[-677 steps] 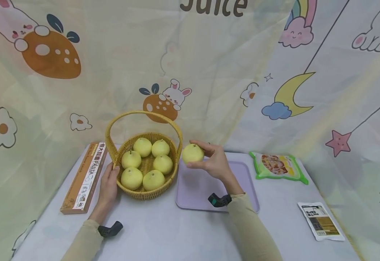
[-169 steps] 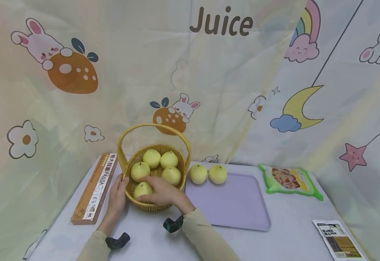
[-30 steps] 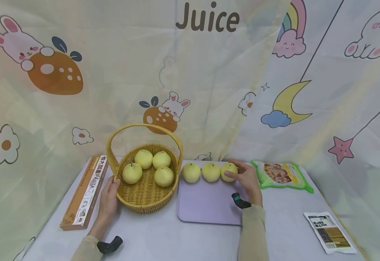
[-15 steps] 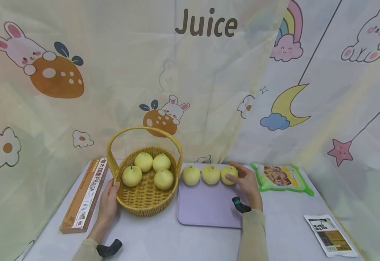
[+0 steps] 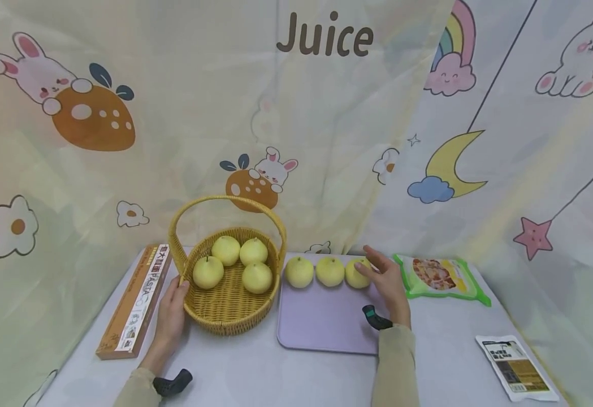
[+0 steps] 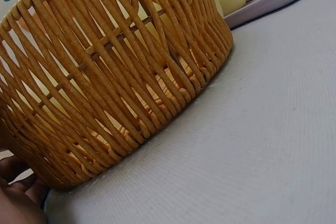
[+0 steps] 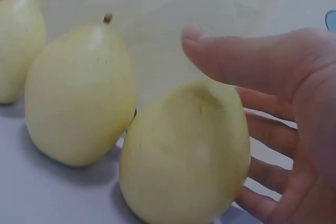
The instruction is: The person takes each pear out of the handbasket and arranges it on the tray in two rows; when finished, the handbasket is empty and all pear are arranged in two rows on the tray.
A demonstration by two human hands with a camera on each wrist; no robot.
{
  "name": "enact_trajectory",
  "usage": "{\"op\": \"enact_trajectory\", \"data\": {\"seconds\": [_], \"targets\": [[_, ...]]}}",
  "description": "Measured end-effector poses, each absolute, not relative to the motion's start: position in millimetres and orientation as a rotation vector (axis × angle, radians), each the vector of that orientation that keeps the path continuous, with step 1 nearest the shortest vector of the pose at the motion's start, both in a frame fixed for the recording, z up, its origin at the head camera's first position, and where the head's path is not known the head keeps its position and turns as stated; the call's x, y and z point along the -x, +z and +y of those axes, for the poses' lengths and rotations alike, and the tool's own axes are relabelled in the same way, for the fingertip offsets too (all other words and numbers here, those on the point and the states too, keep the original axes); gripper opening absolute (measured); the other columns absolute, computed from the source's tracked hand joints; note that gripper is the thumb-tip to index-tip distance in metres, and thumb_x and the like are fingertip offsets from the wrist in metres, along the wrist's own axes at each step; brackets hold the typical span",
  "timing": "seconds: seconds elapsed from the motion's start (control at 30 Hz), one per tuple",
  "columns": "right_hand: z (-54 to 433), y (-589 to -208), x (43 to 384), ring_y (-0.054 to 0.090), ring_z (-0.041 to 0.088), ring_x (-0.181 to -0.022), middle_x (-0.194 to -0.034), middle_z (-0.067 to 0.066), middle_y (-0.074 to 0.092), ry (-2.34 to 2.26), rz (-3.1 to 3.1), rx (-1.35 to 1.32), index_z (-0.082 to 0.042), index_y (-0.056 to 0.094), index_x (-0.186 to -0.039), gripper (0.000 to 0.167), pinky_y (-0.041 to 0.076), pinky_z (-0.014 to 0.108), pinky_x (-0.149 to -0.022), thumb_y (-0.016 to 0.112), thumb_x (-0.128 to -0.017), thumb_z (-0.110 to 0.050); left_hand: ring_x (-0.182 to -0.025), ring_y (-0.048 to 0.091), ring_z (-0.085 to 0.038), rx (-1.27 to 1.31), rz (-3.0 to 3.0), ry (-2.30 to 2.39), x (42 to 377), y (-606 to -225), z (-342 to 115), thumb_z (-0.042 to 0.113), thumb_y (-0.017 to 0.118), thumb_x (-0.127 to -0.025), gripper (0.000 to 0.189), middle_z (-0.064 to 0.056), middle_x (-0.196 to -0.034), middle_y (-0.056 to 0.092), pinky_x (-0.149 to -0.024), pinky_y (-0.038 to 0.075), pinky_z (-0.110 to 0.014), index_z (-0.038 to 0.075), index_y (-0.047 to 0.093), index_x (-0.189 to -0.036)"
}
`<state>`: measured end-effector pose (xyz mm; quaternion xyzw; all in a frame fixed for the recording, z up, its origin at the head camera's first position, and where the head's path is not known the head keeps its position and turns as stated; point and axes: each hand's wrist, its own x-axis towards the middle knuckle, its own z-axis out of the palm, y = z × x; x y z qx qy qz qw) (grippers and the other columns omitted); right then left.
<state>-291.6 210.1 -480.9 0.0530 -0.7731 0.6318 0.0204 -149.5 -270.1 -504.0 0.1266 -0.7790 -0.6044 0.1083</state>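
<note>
In the head view my left hand [image 5: 170,314] holds the left side of a yellow wicker basket [image 5: 225,327], thumb at the rim. Several pale yellow pears [image 5: 208,272] sit in its back half, and bare weave shows in front. Three more pears stand in a row along the far edge of a lilac tray [image 5: 327,322]. My right hand [image 5: 390,287] is beside the rightmost pear [image 7: 186,156]. The right wrist view shows its thumb raised off the pear and the fingers spread behind it. A middle pear [image 7: 81,98] stands close to its left.
A long pasta box [image 5: 134,305] lies left of the basket. A green-edged food packet [image 5: 441,276] lies right of the tray, and a white and brown pouch [image 5: 517,367] lies nearer on the right. A printed curtain [image 5: 189,113] hangs behind the table.
Since the earliest frame, pears have passed from basket to tray in my right hand, forming the row. In the last half second its thumb and fingers have spread away from the third pear.
</note>
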Motion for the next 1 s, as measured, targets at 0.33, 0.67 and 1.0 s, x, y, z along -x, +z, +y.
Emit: {"op": "enact_trajectory", "data": {"seconds": [0.33,0.67,1.0], "targets": [[185,-426,278,0.055,0.023,-0.144,-0.152,0.006,0.063,1.781,-2.237,-0.321,-0.012,0.065,-0.145,0.054,0.039,0.051,-0.127,0.083,-0.095,-0.024,-0.162,0.026,-0.037,-0.379,-2.282,-1.776,151,-506,-270,0.05,0.028,-0.115,0.068,-0.019,-0.173,0.03,-0.133,0.022,-0.055,0.009,0.025,-0.168],[130,-366,245,0.072,0.014,-0.119,-0.13,0.004,0.076,1.992,-2.045,-0.895,0.005,0.07,-0.131,0.033,0.061,0.027,-0.098,0.073,-0.099,-0.003,-0.161,0.027,-0.036,-0.357,-2.278,-1.775,156,-505,-268,0.05,0.028,-0.115,0.067,-0.018,-0.173,0.03,-0.133,0.022,-0.054,0.01,0.025,-0.169],[45,-368,218,0.065,0.027,-0.132,-0.147,0.007,0.067,1.618,-2.469,-1.216,-0.013,0.067,-0.143,0.048,0.054,0.052,-0.112,0.078,-0.097,-0.024,-0.162,0.024,-0.038,-0.374,-2.286,-1.753,152,-504,-269,0.048,0.028,-0.115,0.066,-0.018,-0.174,0.028,-0.133,0.021,-0.055,0.01,0.025,-0.169]]}}
